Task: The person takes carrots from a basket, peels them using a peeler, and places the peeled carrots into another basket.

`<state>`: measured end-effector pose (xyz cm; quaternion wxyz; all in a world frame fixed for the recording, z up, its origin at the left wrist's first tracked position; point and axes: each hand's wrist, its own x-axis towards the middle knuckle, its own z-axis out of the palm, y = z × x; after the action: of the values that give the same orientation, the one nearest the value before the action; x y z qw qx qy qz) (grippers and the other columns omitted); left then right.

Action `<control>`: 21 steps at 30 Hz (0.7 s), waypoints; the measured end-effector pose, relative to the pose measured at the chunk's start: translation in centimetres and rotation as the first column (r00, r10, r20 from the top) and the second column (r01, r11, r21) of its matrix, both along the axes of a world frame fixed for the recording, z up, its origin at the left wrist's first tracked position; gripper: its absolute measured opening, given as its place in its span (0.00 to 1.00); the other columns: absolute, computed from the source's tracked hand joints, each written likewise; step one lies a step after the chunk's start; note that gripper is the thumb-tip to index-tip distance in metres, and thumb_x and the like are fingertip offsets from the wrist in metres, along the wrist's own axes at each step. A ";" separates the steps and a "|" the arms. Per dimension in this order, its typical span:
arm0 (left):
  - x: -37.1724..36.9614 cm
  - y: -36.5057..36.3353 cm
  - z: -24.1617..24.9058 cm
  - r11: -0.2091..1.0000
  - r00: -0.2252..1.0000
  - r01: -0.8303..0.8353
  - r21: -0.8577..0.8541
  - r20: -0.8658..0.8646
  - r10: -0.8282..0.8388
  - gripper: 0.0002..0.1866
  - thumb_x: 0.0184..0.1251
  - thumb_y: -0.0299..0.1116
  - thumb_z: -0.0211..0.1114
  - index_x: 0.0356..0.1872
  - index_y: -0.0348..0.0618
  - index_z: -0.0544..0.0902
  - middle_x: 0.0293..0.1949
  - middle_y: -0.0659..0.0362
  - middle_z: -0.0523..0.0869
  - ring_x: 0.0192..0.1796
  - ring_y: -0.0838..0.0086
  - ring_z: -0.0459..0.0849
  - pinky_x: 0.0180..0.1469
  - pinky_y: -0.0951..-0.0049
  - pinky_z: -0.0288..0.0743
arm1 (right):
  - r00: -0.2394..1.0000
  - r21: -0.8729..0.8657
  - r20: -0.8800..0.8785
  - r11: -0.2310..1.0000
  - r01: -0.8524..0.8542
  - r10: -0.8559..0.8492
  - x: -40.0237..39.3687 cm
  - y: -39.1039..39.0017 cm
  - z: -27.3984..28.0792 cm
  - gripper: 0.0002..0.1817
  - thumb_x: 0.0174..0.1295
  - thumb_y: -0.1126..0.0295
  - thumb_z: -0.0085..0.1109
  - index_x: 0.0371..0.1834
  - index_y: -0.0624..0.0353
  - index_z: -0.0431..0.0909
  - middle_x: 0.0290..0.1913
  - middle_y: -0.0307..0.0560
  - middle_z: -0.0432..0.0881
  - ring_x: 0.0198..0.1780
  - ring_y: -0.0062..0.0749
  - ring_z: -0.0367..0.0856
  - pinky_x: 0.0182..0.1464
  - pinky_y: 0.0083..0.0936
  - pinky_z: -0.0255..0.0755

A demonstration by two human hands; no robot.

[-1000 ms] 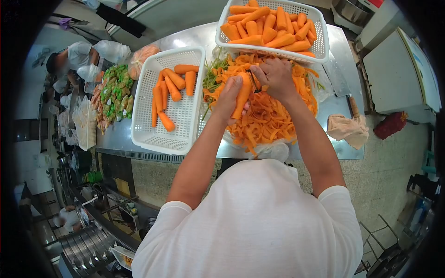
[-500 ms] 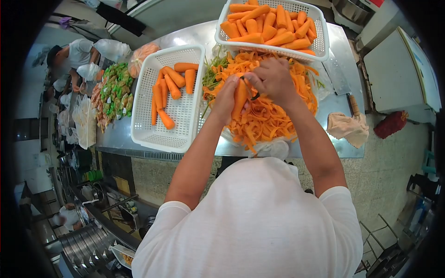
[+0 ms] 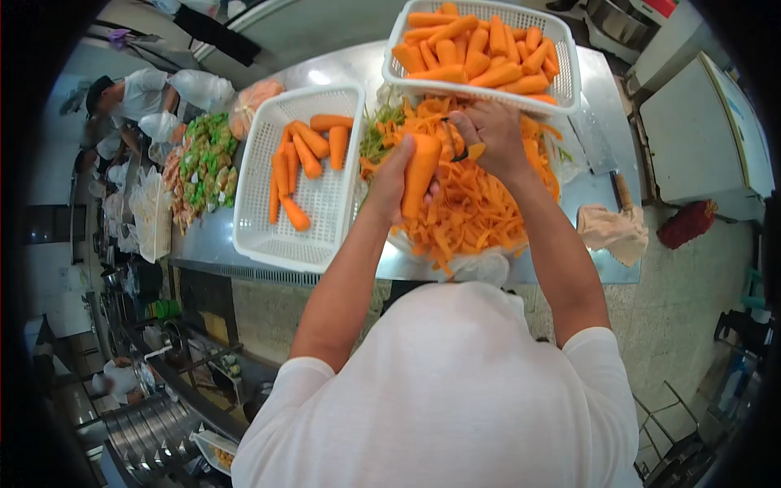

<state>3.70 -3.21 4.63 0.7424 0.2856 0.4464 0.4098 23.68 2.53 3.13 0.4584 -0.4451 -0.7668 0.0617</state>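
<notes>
view: head
left hand: my left hand (image 3: 393, 183), fingers wrapped round carrot (image 3: 421, 175), over peel heap (image 3: 468, 215)
right hand: my right hand (image 3: 494, 138), grasping peeler (image 3: 460, 153), just beside carrot
step: peeling, looks between strokes
move needs: steady carrot, blade against it, I judge
basket 1: white basket (image 3: 317, 199) left of peel heap, loose carrots (image 3: 307, 159)
basket 2: larger load of carrots (image 3: 476, 65), basket (image 3: 488, 96) beyond peel heap

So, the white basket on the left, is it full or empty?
Neither, only partly filled: the basket holds some carrots, but much of its mesh floor shows bare.
</notes>
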 end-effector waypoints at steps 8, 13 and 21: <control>-0.9 0.2 -1.1 0.998 0.999 0.030 0.052 0.039 -0.032 0.34 0.79 0.68 0.47 0.48 0.42 0.80 0.30 0.57 0.85 0.23 0.76 0.82 0.17 0.80 0.75 | 0.999 -0.081 0.017 0.996 0.028 -0.027 0.2 0.1 -1.4 0.24 0.76 0.51 0.55 0.24 0.51 0.84 0.24 0.40 0.78 0.35 0.41 0.78 0.51 0.39 0.62; -1.2 0.6 -1.5 0.995 0.989 0.084 0.054 0.115 -0.090 0.29 0.81 0.64 0.48 0.53 0.45 0.77 0.31 0.56 0.84 0.22 0.74 0.81 0.18 0.77 0.76 | 0.964 -0.034 0.239 0.991 0.132 -0.120 0.4 1.4 -2.8 0.23 0.76 0.50 0.55 0.26 0.50 0.85 0.27 0.38 0.78 0.38 0.37 0.77 0.50 0.39 0.62; -2.0 0.5 -2.2 0.984 0.943 0.180 -0.013 0.288 -0.168 0.34 0.81 0.66 0.47 0.50 0.40 0.81 0.30 0.55 0.83 0.23 0.73 0.82 0.20 0.78 0.80 | 0.993 0.019 0.114 0.999 -0.035 0.033 0.4 1.4 -1.8 0.28 0.78 0.51 0.53 0.20 0.58 0.80 0.23 0.47 0.77 0.31 0.47 0.77 0.44 0.42 0.64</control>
<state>1.70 -2.75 2.42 0.8377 0.2474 0.3155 0.3709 24.03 3.88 1.31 0.4178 -0.4298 -0.7996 0.0360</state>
